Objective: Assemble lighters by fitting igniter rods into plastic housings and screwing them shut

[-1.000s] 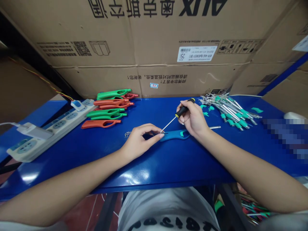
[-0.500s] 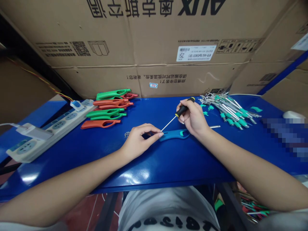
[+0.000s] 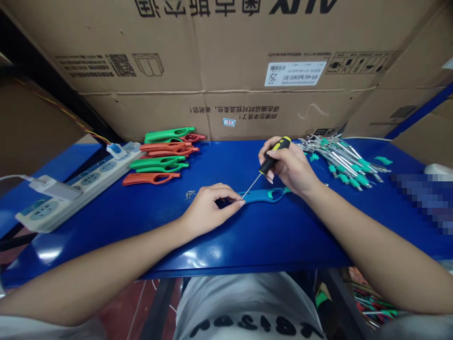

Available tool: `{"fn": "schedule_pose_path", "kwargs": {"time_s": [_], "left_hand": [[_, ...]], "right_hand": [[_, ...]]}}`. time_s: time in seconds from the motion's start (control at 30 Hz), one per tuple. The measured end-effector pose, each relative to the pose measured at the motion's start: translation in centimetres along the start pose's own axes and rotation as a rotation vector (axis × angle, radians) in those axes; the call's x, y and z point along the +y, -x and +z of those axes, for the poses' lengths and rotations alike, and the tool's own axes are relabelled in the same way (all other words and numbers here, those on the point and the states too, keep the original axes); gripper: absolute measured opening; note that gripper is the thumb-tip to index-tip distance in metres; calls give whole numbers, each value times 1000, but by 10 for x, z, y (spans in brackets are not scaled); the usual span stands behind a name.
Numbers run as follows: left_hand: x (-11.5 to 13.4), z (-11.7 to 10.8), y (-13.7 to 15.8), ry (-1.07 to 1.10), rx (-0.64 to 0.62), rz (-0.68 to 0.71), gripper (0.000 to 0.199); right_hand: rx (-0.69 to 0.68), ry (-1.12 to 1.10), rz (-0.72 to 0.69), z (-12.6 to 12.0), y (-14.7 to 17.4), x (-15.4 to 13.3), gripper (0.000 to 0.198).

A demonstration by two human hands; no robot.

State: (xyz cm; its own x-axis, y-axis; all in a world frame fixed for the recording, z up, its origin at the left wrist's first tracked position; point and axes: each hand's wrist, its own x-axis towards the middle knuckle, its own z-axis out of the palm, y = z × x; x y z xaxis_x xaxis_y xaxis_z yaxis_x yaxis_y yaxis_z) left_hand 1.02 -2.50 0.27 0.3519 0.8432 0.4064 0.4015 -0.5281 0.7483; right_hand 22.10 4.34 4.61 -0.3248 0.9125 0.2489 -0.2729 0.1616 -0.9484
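Slim metal-shafted screwdriver (image 3: 270,164) slanting to smooth blue loop-ended casing (image 3: 259,196), glossy tabletop (image 3: 255,241)

"Where is the one camera?"

"On the head of the person (image 3: 123,265). It looks forward and down at the blue bench (image 3: 269,245)."

"Is it near?"

"Yes, near the left hand (image 3: 210,208) and right hand (image 3: 292,165), which are in the middle. The shirt (image 3: 251,295) is at the bottom, and brown cardboard (image 3: 230,47) stands across the top."
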Motion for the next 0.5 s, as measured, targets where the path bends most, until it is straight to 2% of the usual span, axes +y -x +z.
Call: {"fn": "schedule_pose_path", "kwargs": {"time_s": [0.17, 0.3, 0.5], "left_hand": [[1, 1, 2, -28, -65, -12, 8], [2, 1, 3, -29, -136, 11, 9], [4, 2, 6, -32, -181, 39, 10]], "right_hand": [[-179, 36, 81, -6, 3, -11, 24], [-243, 49, 122, -5, 8, -13, 32], [-184, 185, -69, 12, 20, -10, 55]]}}
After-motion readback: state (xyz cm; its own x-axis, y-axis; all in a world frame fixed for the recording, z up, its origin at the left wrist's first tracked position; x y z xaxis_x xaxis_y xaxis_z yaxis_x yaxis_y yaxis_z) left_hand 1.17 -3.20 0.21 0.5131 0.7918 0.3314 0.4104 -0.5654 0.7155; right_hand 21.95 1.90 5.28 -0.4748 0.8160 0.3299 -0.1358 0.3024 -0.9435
